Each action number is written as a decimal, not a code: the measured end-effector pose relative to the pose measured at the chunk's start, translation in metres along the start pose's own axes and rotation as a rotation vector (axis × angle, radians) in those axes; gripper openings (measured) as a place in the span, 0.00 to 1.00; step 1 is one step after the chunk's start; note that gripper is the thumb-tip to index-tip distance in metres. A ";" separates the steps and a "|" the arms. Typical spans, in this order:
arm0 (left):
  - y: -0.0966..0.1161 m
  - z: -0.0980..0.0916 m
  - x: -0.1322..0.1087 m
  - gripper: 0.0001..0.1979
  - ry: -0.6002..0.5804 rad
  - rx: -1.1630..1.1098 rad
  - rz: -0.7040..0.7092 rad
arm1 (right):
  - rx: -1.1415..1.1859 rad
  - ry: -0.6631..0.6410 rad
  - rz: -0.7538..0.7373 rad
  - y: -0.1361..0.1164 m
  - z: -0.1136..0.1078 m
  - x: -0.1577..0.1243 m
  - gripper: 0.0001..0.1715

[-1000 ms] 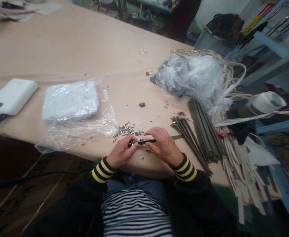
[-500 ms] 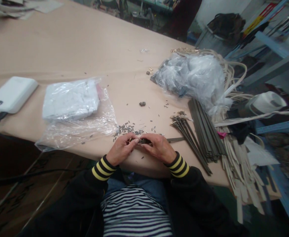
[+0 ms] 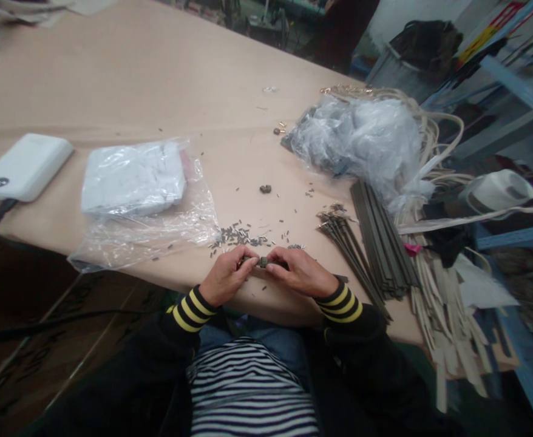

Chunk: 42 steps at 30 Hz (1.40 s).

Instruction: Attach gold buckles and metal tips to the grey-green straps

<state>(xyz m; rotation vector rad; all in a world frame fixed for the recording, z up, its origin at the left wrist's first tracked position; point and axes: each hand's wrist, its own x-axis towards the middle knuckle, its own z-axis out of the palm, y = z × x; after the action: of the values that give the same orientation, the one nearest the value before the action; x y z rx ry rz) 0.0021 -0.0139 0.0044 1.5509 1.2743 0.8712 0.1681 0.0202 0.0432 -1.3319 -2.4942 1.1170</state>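
Near the table's front edge, my left hand (image 3: 230, 274) pinches one end of a small dark fitting (image 3: 263, 262). My right hand (image 3: 302, 272) is closed on a dark strap (image 3: 340, 278) that meets the fitting, its tail showing beyond the palm. The fitting shows in the narrow gap between my fingertips. Just beyond my hands lies a scatter of small dark and silvery pieces (image 3: 235, 235). A dark lump (image 3: 265, 189) sits farther back. To the right rest a bundle of thin dark straps with metal ends (image 3: 349, 243) and a stack of wider dark straps (image 3: 380, 240).
A white power bank (image 3: 27, 165) and a clear-wrapped white package (image 3: 134, 176) lie left. Clear plastic bags (image 3: 362, 133), pale straps (image 3: 444, 315) and a white roll (image 3: 498, 191) are on the right. A metal bin (image 3: 398, 70) stands behind the table (image 3: 157, 73).
My right hand has drawn slightly right, widening the gap so more of the fitting shows. Less of the strap's tail shows beyond my right hand. The view has shifted a little.
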 end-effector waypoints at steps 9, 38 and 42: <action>-0.001 -0.001 -0.001 0.04 -0.044 -0.092 -0.013 | 0.127 -0.070 -0.070 0.004 -0.002 0.005 0.07; -0.008 0.018 -0.003 0.09 0.118 0.435 0.144 | 0.124 -0.003 0.012 -0.013 0.018 0.005 0.08; -0.006 0.016 -0.004 0.10 0.037 0.383 0.188 | 0.051 0.079 0.027 -0.016 0.020 0.002 0.08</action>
<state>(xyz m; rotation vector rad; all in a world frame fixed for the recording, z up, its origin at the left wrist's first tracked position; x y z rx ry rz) 0.0139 -0.0206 -0.0058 1.9896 1.3963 0.8069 0.1476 0.0053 0.0389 -1.3721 -2.3830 1.1034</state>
